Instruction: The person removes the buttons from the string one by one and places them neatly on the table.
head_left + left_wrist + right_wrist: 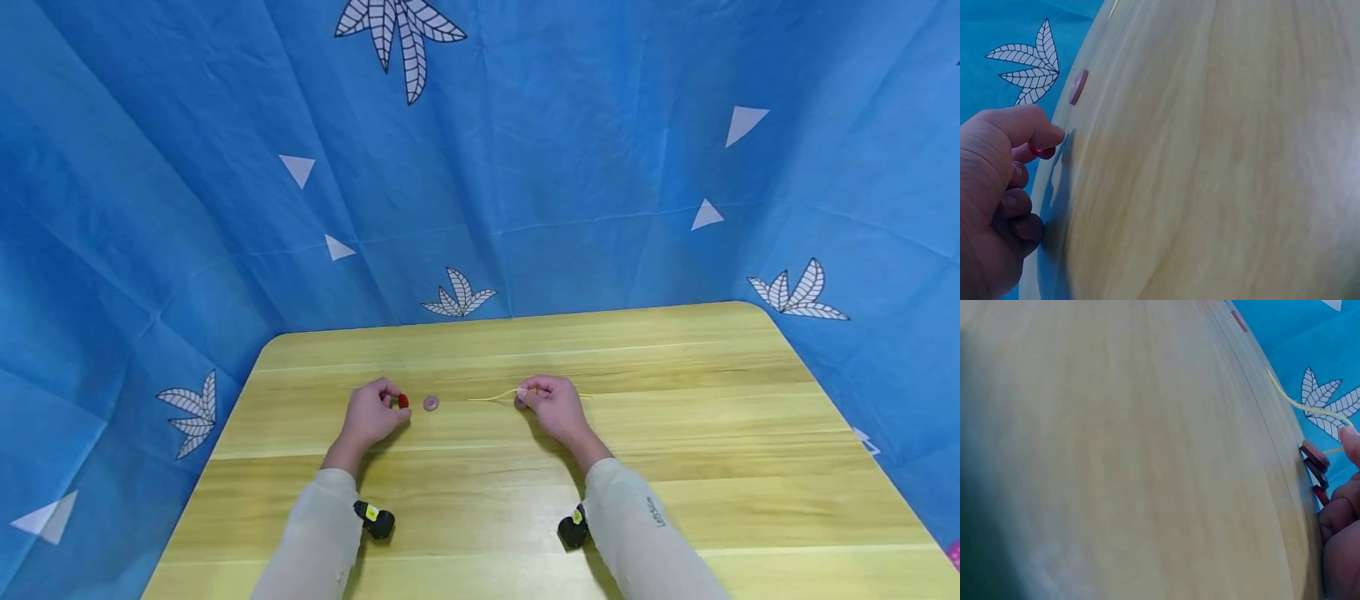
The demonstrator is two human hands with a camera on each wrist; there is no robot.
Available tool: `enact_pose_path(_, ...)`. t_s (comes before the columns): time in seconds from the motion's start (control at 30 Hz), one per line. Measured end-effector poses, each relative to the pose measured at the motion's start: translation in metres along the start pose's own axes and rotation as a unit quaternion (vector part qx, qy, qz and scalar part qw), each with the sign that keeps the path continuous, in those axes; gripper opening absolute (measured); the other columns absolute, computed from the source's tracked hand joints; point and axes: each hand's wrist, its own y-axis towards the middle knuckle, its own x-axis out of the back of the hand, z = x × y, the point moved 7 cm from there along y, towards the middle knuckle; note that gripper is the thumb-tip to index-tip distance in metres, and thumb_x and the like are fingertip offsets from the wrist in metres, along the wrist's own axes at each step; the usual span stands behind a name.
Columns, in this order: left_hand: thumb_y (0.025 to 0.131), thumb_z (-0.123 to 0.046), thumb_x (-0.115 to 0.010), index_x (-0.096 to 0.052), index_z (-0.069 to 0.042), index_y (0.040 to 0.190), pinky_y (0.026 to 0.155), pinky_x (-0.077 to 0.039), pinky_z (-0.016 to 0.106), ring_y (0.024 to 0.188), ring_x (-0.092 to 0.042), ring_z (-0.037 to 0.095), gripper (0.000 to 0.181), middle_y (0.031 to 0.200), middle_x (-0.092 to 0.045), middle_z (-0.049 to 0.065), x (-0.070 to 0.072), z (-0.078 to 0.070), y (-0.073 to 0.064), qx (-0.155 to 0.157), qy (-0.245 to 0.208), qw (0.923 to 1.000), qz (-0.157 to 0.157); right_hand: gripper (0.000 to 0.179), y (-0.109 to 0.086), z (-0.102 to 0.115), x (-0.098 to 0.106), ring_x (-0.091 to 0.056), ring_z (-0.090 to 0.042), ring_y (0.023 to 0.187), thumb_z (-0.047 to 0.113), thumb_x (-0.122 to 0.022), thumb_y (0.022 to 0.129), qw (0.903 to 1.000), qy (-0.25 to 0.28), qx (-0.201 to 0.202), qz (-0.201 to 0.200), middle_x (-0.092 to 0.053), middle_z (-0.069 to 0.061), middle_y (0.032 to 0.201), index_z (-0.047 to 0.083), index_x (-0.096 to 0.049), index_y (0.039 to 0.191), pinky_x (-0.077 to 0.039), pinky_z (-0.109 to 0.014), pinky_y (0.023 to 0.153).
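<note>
On the left, my left hand pinches a small red button between thumb and fingers; in the left wrist view the fingers partly hide it. Just to its right a pinkish-purple button lies on the table. My right hand holds a thin yellow string, one end stretching left over the tabletop and a short piece showing behind the hand. In the right wrist view a pinkish button, a dark button and a red button stand in a row beside the right fingers, the string running close by.
The wooden table has rounded far corners. Behind it and along its sides hangs a blue curtain with leaf and triangle prints. Black wrist cameras sit on both light sleeves.
</note>
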Motion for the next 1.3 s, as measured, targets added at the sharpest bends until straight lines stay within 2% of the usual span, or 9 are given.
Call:
enact_pose_path(0.27,0.077,-0.012,-0.083,-0.069,-0.007,0.093,0.068,-0.042,0.036,0.065,-0.047,0.018,0.022,0.068,-0.050,0.002,-0.0009,0.0051,0.0026,-0.004,0.002,0.9999,0.017,0.010,-0.0002,-0.0010,-0.0003,-0.034,-0.006,0.051,0.004,-0.071,0.091,0.9999,-0.008,-0.003,-0.005,-0.068,-0.010,0.069,0.003,-0.075,0.082,-0.034,-0.026,0.057)
enact_pose_path(0.53,0.081,-0.019,-0.084,-0.073,-0.008,0.096,0.065,-0.038,0.035,0.065,-0.045,0.019,0.022,0.068,-0.050,0.004,-0.0020,0.0041,0.0009,0.003,-0.001,0.9989,0.047,0.013,-0.0021,0.0009,0.0006,-0.034,-0.009,0.052,0.006,-0.070,0.093,0.9998,-0.015,0.005,-0.010,-0.062,-0.013,0.064,0.006,-0.076,0.081,-0.031,-0.025,0.053)
enact_pose_path(0.9,0.081,-0.018,-0.085,-0.076,-0.007,0.102,0.069,-0.038,0.036,0.068,-0.046,0.019,0.025,0.069,-0.052,0.002,0.0007,0.0029,0.0006,0.004,-0.008,0.9980,0.062,0.012,-0.0023,0.0011,0.0001,-0.029,-0.006,0.050,0.007,-0.070,0.093,0.9999,-0.006,0.014,-0.006,-0.068,-0.012,0.070,0.005,-0.076,0.083,-0.027,-0.023,0.052)
enact_pose_path(1.13,0.083,-0.017,-0.084,-0.075,-0.009,0.106,0.071,-0.039,0.037,0.071,-0.047,0.021,0.026,0.074,-0.052,0.004,-0.0010,0.0057,0.0003,0.039,-0.015,0.9963,0.075,0.013,-0.0022,-0.0012,-0.0003,-0.034,-0.010,0.051,0.007,-0.070,0.094,0.9999,-0.006,0.009,-0.005,-0.070,-0.007,0.072,0.006,-0.076,0.083,-0.030,-0.024,0.052)
enact_pose_path(1.3,0.084,-0.016,-0.083,-0.074,-0.009,0.107,0.070,-0.038,0.037,0.071,-0.047,0.021,0.026,0.075,-0.052,0.005,-0.0011,0.0057,0.0013,0.042,-0.018,0.9961,0.075,0.013,-0.0017,-0.0011,0.0000,-0.035,-0.010,0.051,0.007,-0.069,0.094,1.0000,-0.004,0.005,-0.003,-0.069,-0.008,0.071,0.006,-0.076,0.084,-0.032,-0.024,0.053)
